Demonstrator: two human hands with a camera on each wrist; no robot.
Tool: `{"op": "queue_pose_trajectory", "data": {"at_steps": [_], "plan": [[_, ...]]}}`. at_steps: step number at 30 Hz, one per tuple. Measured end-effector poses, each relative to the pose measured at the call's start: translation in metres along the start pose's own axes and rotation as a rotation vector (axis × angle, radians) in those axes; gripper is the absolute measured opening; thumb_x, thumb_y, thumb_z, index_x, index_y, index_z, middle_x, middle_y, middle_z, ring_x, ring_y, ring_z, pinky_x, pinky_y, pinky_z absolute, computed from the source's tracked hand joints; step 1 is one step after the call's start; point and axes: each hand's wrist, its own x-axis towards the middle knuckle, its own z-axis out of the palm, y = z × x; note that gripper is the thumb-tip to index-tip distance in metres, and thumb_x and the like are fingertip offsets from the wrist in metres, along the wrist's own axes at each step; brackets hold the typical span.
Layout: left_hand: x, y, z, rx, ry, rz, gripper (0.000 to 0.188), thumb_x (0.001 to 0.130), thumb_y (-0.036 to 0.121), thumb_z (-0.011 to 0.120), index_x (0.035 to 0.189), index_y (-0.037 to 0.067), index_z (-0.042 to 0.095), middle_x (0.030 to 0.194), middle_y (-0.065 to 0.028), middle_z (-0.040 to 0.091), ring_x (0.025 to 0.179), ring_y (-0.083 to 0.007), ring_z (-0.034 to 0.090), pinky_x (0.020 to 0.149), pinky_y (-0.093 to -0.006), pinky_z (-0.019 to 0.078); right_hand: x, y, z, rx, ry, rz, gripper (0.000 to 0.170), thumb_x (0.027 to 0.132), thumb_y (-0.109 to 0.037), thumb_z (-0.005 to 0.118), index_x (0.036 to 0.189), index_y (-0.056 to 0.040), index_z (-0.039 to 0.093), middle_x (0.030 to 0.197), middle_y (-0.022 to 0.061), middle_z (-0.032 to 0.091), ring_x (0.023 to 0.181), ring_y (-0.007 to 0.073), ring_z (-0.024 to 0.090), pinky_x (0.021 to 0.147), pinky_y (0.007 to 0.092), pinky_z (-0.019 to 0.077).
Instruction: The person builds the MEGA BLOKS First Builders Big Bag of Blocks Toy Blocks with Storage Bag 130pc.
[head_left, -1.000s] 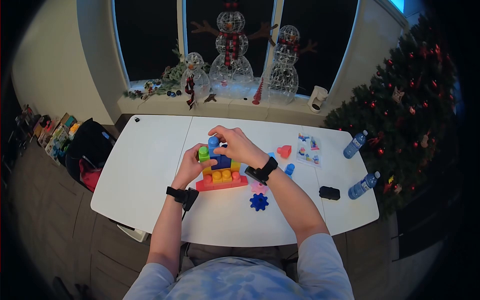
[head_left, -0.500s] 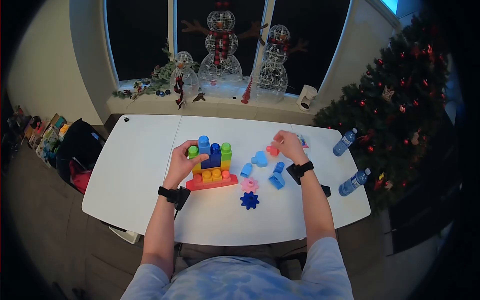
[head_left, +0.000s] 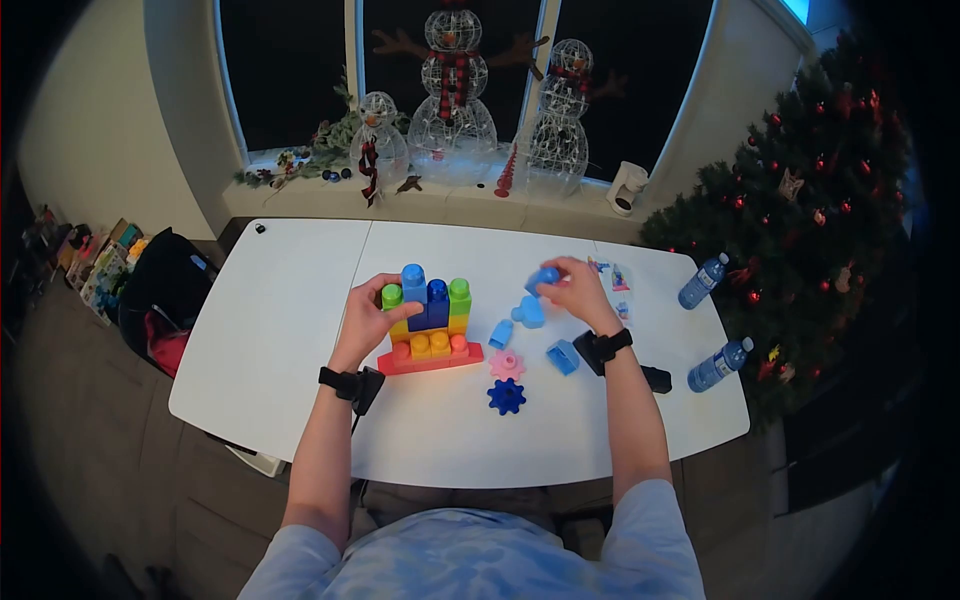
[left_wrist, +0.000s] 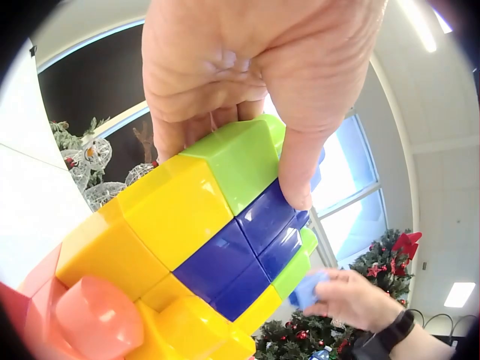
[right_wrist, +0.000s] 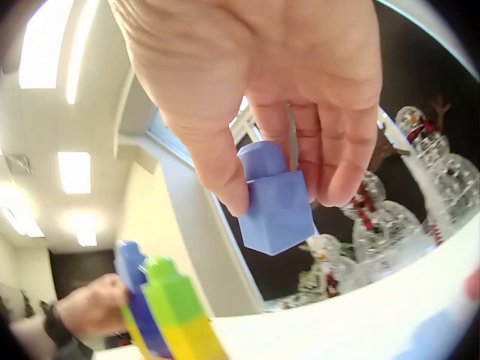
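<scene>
In the head view my left hand (head_left: pixel 365 325) grips the left side of a toy block build, its thumb across the front and the fingers behind. The build has a long red base (head_left: pixel 432 363), yellow blocks above, dark blue blocks (left_wrist: pixel 225 262) in the middle and a light green block (left_wrist: pixel 238 165) at the left. A taller light blue block (head_left: pixel 413 285) rises near the thumb. Out to the right, my right hand (head_left: pixel 584 296) pinches a single blue block (right_wrist: pixel 277 214) between thumb and fingers, stud upward, raised off the table.
Loose light blue blocks (head_left: pixel 527 312), a pink gear (head_left: pixel 506 364) and a dark blue gear (head_left: pixel 507 397) lie right of the build. A picture sheet (head_left: pixel 620 290) is partly behind the right hand. Two water bottles (head_left: pixel 720 366) stand by the table's right edge.
My right hand has left the top of the build, reached right and picked up a blue block from the table. The left hand stays on the build.
</scene>
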Motion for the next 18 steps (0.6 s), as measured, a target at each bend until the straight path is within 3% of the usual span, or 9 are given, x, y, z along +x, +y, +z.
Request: {"op": "queue_pose_trajectory", "data": {"at_steps": [2, 4, 7, 11, 18], "plan": [[0.002, -0.003, 0.000, 0.013, -0.010, -0.008, 0.040, 0.081, 0.007, 0.087, 0.116, 0.000, 0.069, 0.097, -0.0023, 0.072, 0.088, -0.0102, 0.064, 0.084, -0.0273, 0.0531, 0.010, -0.061, -0.006, 0.275, -0.040, -0.116, 0.037, 0.079, -0.010, 0.080, 0.115, -0.0020, 0.072, 0.116, 0.0131, 0.069, 0.096, 0.0234, 0.069, 0.087, 0.0340, 0.0589], [0.005, -0.010, -0.001, -0.039, -0.023, 0.008, 0.039, 0.082, 0.005, 0.086, 0.116, -0.001, 0.068, 0.098, -0.0025, 0.071, 0.089, -0.0101, 0.065, 0.084, -0.0276, 0.0535, 0.020, -0.096, 0.003, 0.379, -0.135, -0.294, 0.036, 0.082, -0.010, 0.079, 0.116, -0.0018, 0.070, 0.117, 0.0130, 0.069, 0.098, 0.0235, 0.069, 0.087, 0.0338, 0.0596], [0.002, -0.001, 0.000, -0.120, -0.043, -0.008, 0.039, 0.082, 0.004, 0.085, 0.116, -0.001, 0.067, 0.099, -0.0027, 0.071, 0.090, -0.0100, 0.065, 0.085, -0.0275, 0.0537, 0.036, -0.121, 0.027, 0.273, -0.260, -0.424, 0.037, 0.082, -0.012, 0.080, 0.116, -0.0036, 0.069, 0.111, 0.0126, 0.070, 0.097, 0.0235, 0.070, 0.084, 0.0342, 0.0594], [0.003, -0.004, -0.001, -0.062, -0.024, 0.000, 0.039, 0.082, 0.005, 0.085, 0.116, -0.001, 0.068, 0.100, -0.0026, 0.071, 0.090, -0.0098, 0.065, 0.084, -0.0270, 0.0537, 0.044, -0.131, 0.046, 0.209, -0.366, -0.417, 0.037, 0.081, -0.012, 0.081, 0.115, -0.0043, 0.070, 0.096, 0.0121, 0.073, 0.093, 0.0249, 0.070, 0.083, 0.0362, 0.0578], [0.004, -0.009, 0.001, -0.064, -0.013, 0.036, 0.042, 0.079, 0.013, 0.089, 0.113, -0.001, 0.069, 0.098, -0.0048, 0.072, 0.088, -0.0111, 0.065, 0.083, -0.0287, 0.0544, 0.039, -0.127, 0.055, 0.227, -0.382, -0.366, 0.039, 0.079, -0.010, 0.082, 0.115, -0.0034, 0.069, 0.099, 0.0147, 0.074, 0.097, 0.0286, 0.072, 0.092, 0.0390, 0.0552]]}}
